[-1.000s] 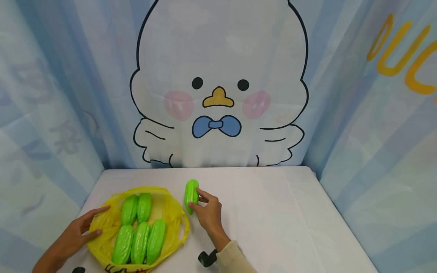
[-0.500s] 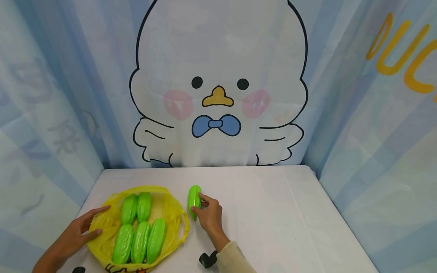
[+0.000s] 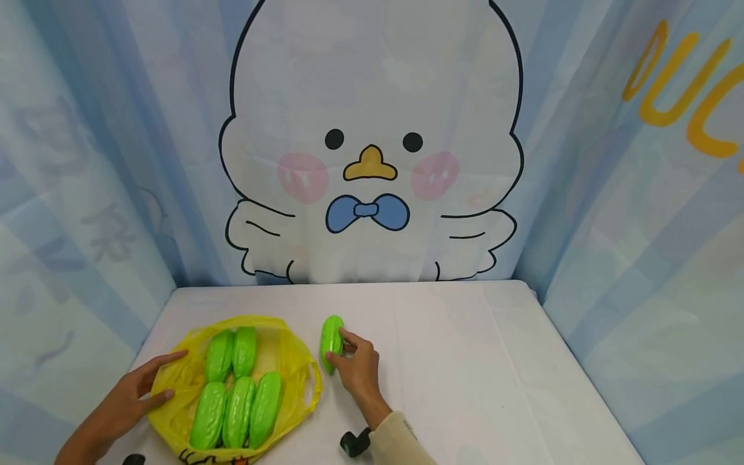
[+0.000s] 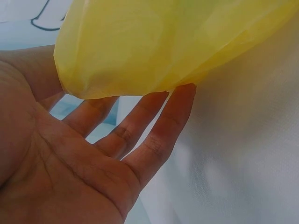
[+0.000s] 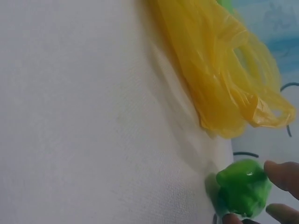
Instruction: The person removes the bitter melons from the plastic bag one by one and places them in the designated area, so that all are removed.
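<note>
Right hand (image 3: 359, 369): pinching green cucumber (image 3: 331, 342) | Left hand (image 3: 129, 397): fingers extended, touching yellow bag (image 3: 293, 361) | Advisable: light pinch, bag steadied

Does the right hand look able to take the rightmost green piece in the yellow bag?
Probably not yet: the right hand holds another green piece. Otherwise the way seems free, because the yellow bag lies open and nothing covers its rightmost green piece.

Here's your bag (image 3: 295, 382) on the table (image 3: 465, 374), five vegetables (image 3: 238, 413) inside, your left hand (image 3: 129, 397) at its nine o'clock, and there, at two, one more vegetable (image 3: 331, 341), between bag and right hand (image 3: 357, 367).
</note>
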Demonstrator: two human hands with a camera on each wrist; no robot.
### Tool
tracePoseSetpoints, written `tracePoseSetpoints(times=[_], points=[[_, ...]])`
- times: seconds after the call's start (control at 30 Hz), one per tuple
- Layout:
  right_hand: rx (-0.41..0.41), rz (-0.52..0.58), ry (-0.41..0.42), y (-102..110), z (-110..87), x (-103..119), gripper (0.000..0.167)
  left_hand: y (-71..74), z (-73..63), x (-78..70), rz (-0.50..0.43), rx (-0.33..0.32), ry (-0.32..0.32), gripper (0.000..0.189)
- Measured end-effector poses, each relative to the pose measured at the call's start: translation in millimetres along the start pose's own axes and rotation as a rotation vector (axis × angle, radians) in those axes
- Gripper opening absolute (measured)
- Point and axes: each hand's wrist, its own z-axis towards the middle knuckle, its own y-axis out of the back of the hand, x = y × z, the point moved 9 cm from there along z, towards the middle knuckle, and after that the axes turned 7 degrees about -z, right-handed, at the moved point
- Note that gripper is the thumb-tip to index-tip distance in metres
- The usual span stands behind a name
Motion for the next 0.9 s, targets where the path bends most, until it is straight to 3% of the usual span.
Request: tracePoseSetpoints(times=[0.47, 0.9], points=[[-0.03, 0.077, 0.007, 7, 1.2, 7, 0.059, -2.3, -1.3, 0.6, -0.099, 0.009, -0.007, 0.057], [-0.017, 0.152, 0.104, 6, -10.4, 55, 0.059, -2.7, -1.1, 2.2, -0.102, 0.006, -0.022, 0.056]])
